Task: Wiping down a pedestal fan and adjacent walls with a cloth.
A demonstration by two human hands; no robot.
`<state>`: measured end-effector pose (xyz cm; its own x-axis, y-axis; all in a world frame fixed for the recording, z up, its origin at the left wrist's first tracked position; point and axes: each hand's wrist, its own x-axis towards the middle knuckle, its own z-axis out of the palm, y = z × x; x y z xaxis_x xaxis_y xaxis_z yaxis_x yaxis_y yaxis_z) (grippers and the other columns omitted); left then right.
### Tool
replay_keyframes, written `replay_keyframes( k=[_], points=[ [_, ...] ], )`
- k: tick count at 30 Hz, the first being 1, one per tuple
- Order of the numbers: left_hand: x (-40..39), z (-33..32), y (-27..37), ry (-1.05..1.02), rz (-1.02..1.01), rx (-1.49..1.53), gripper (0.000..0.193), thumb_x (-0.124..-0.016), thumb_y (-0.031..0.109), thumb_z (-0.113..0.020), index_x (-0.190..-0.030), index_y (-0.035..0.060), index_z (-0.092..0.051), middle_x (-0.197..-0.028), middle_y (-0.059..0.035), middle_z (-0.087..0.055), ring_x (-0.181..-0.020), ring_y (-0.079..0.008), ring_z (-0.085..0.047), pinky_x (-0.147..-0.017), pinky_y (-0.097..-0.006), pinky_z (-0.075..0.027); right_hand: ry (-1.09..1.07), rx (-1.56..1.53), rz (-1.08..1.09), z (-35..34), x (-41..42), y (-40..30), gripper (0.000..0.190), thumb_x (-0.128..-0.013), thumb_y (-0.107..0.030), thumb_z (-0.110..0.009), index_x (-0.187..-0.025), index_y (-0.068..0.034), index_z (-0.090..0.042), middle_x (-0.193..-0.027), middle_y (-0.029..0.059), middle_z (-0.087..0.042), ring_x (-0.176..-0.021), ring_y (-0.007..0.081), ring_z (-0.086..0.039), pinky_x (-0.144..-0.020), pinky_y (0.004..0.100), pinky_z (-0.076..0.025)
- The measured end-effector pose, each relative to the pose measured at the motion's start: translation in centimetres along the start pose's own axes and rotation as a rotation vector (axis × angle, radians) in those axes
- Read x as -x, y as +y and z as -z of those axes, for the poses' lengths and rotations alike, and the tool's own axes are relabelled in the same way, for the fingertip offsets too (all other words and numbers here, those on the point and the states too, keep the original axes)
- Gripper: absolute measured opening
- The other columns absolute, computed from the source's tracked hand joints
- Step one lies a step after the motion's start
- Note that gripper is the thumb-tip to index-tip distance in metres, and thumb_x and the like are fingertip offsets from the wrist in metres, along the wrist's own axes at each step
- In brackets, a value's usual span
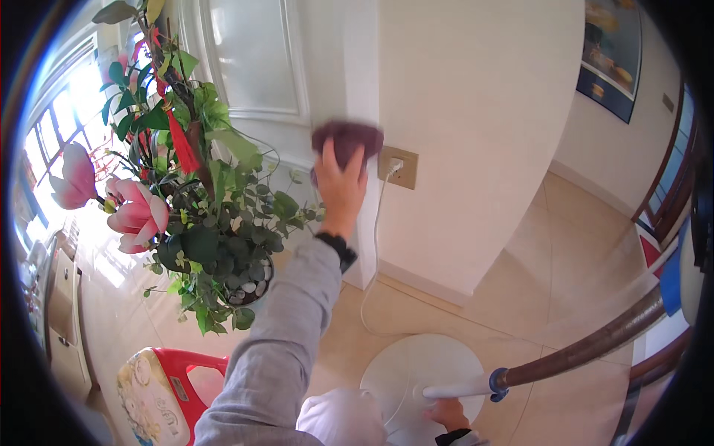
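My left hand, in a grey sleeve with a black cuff or band at the wrist, presses a dark purple cloth against the white wall edge, left of a wall socket. The cloth looks blurred. Low in the picture, my right hand is beside the white lower part of a pole that rises from a round white base. Its fingers look bent, but their hold on the pole cannot be made out. A white plug with a cord is in the socket.
A potted plant with pink artificial-looking flowers and a red tassel stands close left of my left arm. A red plastic stool is at lower left. The pole's brown upper part slants right. A framed picture hangs at upper right.
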<state>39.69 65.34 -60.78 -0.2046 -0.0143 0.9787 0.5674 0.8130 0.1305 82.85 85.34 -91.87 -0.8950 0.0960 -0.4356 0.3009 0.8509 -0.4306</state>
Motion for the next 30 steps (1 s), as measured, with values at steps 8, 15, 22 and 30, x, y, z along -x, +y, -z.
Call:
replay_keyframes(
  k=[8,15,22,30],
  points=[
    [7.4,3.3,-1.2,-0.292,0.180,0.238,0.042,-0.068,0.003,-0.069,-0.107,0.0162,-0.062,-0.124,-0.0214,-0.043,-0.115,-0.0405,-0.043,-0.093,-0.0459,-0.041,0.170,0.036,0.210,-2.7,-1.2,4.2,0.064,-0.068,-0.042,-0.068,-0.124,-0.013,-0.055,-0.132,0.0155,-0.049,-0.120,0.0403,-0.045,-0.095,0.0492,-0.041],
    [-6.3,1.1,-3.9,0.246,0.619,0.378,0.048,-0.083,0.017,-0.060,-0.127,0.0073,-0.045,-0.125,-0.0211,-0.038,-0.117,-0.0356,-0.041,-0.099,-0.0407,-0.036,0.182,-0.186,0.009,-1.2,-0.9,0.9,0.049,-0.068,-0.029,-0.069,-0.113,-0.011,-0.061,-0.114,0.0167,-0.060,-0.108,0.0342,-0.055,-0.089,0.0427,-0.046],
    [-7.3,-1.8,-9.1,0.350,1.008,0.562,0.049,-0.089,0.020,-0.052,-0.135,0.0086,-0.037,-0.119,-0.0156,-0.046,-0.108,-0.0294,-0.049,-0.094,-0.0378,-0.040,0.230,0.031,0.161,-2.6,-1.1,2.4,0.059,-0.069,-0.037,-0.070,-0.119,-0.011,-0.054,-0.119,0.0177,-0.054,-0.111,0.0367,-0.049,-0.093,0.0448,-0.039],
    [-7.8,-3.1,-16.5,0.352,1.076,0.466,0.050,-0.081,0.007,-0.046,-0.131,0.0062,-0.041,-0.118,-0.0113,-0.053,-0.100,-0.0245,-0.054,-0.086,-0.0351,-0.045,0.591,0.798,0.503,-2.2,-0.8,3.3,0.083,-0.074,-0.044,-0.068,-0.139,-0.010,-0.030,-0.143,0.0203,-0.028,-0.131,0.0428,-0.021,-0.109,0.0509,-0.012]
  ],
)
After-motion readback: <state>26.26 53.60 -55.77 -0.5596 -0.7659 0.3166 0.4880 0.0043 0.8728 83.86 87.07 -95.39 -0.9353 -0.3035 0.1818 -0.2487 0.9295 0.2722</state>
